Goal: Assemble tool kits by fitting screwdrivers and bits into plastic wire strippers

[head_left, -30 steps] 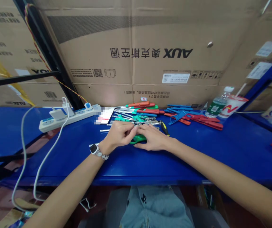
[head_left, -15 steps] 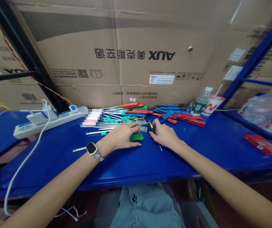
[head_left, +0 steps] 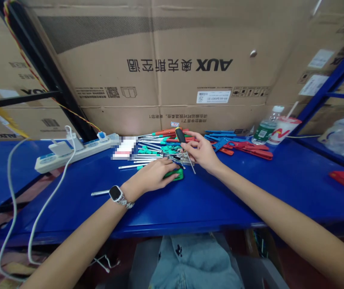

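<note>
My right hand (head_left: 203,153) pinches a screwdriver (head_left: 181,135) by its black and yellow handle. The handle tilts up toward the box, and the thin metal shaft slants down past my fingers. Just left of it, my left hand (head_left: 156,174) is closed over a green handle (head_left: 178,175), which shows partly beneath the fingers. A metal shaft (head_left: 100,193) sticks out on the far side of my left wrist; whether it belongs to that handle is hidden. Beyond both hands lies a pile of tools (head_left: 156,149) with metal shafts and red, teal and green handles.
Blue tools (head_left: 220,136) and red tools (head_left: 251,149) lie right of the pile. Behind them stand a water bottle (head_left: 264,130) and a cup with a straw (head_left: 284,130). A power strip (head_left: 47,163) with cables sits at left. A large cardboard box (head_left: 172,36) walls the back.
My right hand has lifted the screwdriver up and slightly left, its handle now raised over the pile. My left hand stays at the green handle. The view has shifted a little.
</note>
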{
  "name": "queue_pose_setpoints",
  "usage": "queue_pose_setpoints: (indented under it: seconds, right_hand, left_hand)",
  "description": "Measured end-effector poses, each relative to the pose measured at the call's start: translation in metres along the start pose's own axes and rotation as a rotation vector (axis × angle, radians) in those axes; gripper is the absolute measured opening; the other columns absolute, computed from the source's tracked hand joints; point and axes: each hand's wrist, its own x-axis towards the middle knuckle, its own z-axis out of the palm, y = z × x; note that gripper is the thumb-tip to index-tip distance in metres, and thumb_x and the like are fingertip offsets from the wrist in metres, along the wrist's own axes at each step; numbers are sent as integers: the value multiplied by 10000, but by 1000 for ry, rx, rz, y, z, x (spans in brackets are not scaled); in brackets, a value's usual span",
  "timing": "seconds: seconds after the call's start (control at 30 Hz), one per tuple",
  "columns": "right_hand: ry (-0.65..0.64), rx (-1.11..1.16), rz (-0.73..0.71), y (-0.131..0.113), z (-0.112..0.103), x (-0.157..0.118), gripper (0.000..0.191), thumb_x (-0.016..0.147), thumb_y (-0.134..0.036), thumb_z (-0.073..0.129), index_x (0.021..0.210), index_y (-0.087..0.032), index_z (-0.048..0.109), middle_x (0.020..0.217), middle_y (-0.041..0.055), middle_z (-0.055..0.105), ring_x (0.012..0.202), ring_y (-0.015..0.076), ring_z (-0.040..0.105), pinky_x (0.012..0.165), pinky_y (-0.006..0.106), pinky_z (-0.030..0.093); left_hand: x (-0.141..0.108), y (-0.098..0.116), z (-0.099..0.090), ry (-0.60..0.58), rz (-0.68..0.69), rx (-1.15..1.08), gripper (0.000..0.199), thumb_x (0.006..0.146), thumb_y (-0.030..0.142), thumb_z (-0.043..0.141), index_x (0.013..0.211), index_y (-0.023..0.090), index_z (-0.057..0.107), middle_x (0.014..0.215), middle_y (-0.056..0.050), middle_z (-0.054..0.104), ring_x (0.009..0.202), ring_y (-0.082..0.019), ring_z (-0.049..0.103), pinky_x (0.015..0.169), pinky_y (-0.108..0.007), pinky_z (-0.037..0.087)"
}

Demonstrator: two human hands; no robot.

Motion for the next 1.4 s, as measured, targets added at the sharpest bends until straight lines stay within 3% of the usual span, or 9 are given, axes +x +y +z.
queue_pose_setpoints:
  seconds: [0.13,0.2,0.33,0.4,0.57,0.77,1.03,1.4]
  right_hand:
    - [-19,63,-64,0,13,18,469,781,-444,793,1107,-254,515,782,-15,648,484,129,578,382,263,418]
    - [-19,75,-95,2,17,21,418,810,-425,768,1076,-258,491,791,-16,647,500,132,602,412,274,461]
    - [-14,48,-119,9,23,19,427,896,-405,680,1183,-279,390,789,-21,647,540,162,658,464,297,514]
    - [-52,20,-122,11,26,15,454,924,-437,646,1225,-285,342,806,-12,657,584,183,690,483,310,535]
    - [-70,-119,-148,12,29,2,410,970,-451,570,1236,-287,305,835,1,655,614,185,693,593,371,606]
    - [-83,-265,-116,17,29,1,350,1009,-415,509,1261,-277,309,998,71,690,799,231,740,787,448,635]
    - [-105,-293,-147,24,32,1,341,1013,-425,502,1263,-273,326,947,61,692,828,241,743,823,467,627]
    - [-22,-245,-121,16,29,2,427,1021,-454,476,1349,-290,257,1107,110,671,928,255,742,850,472,631]
  left_hand:
    - [0,-9,0,20,-3,59,270,1016,301,483,979,179,720,914,-89,688,852,-235,656,801,-387,514]
    - [-1,-17,-3,90,-38,49,222,945,222,499,920,185,717,893,-77,695,834,-231,649,795,-393,508]
    - [-7,-34,-12,311,-214,-111,244,838,151,486,908,183,717,882,-59,730,820,-205,665,759,-351,519]
    - [-9,-41,-15,363,-298,-182,256,829,146,476,900,177,719,877,-58,744,803,-188,673,717,-318,517]
    - [-12,-47,-14,307,-368,-237,253,813,143,484,879,176,727,850,-47,754,746,-168,664,704,-305,516]
    - [-13,-50,-13,293,-407,-204,243,817,171,491,868,181,728,882,-57,766,769,-188,670,717,-335,511]
    - [-10,-47,-9,233,-410,-193,278,819,178,483,910,174,745,897,-65,758,774,-195,661,714,-336,504]
    - [-9,-45,-7,262,-321,-200,147,827,214,576,910,184,694,930,-66,734,853,-199,655,791,-359,528]
